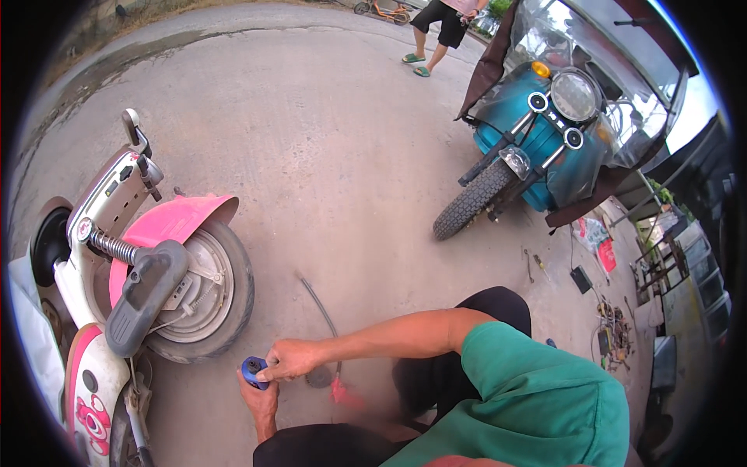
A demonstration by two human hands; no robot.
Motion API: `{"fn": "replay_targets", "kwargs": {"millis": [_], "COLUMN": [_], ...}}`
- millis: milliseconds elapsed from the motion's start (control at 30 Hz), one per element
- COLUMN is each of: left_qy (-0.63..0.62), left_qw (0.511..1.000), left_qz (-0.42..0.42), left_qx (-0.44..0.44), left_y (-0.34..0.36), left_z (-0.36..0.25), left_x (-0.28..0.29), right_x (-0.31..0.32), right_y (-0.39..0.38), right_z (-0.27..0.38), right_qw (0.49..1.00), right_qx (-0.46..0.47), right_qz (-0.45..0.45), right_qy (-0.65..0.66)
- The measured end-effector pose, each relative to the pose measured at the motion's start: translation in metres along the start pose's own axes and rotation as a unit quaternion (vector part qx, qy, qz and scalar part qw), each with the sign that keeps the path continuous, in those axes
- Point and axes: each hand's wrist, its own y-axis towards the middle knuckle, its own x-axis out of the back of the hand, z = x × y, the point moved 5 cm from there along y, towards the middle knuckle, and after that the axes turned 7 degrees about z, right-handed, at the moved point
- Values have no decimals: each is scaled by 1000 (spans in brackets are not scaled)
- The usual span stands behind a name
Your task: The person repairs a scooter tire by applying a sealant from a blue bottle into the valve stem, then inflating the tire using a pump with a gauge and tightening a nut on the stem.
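A small blue round object (pixel 250 379) with a dark knob-like centre sits between my hands; its exact kind cannot be made out. My left hand (pixel 261 402) wraps round it from below. From the right, my right hand (pixel 289 360) reaches across, its fingers closed on the top of the object. Close beyond it stands the wheel (pixel 208 288) of a pink and white scooter (pixel 95 366), with a pink mudguard (pixel 175 222) above it. On the ground beside my right wrist lie a dark toothed disc (pixel 317 378), a thin grey hose (pixel 315 298) and something red (pixel 340 391).
A teal three-wheeler (pixel 529 148) with a clear plastic cover stands at the far right. Another person (pixel 442 31) in dark shorts and green sandals is at the back. Loose parts (pixel 615 335) and a red and white bag (pixel 599 245) lie on the right.
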Motion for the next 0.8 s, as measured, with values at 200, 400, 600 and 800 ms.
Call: {"fn": "replay_targets", "kwargs": {"millis": [200,400,600,800], "left_qy": [-18,17,-26,101], "left_qw": [999,1000,1000,989], "left_qz": [-35,-2,11,88], "left_qx": [1,-17,11,62], "left_y": [5,-4,-27,-36], "left_z": [28,73,74,61], "left_x": [30,42,54,76], "right_x": [15,35,30,15], "right_y": [29,63,102,133], "right_z": [-35,-82,-76,-71], "right_qw": [992,962,912,844], "right_qx": [-3,-73,-69,-9], "right_qz": [-74,-74,-107,-128], "right_qy": [105,252,390,520]}}
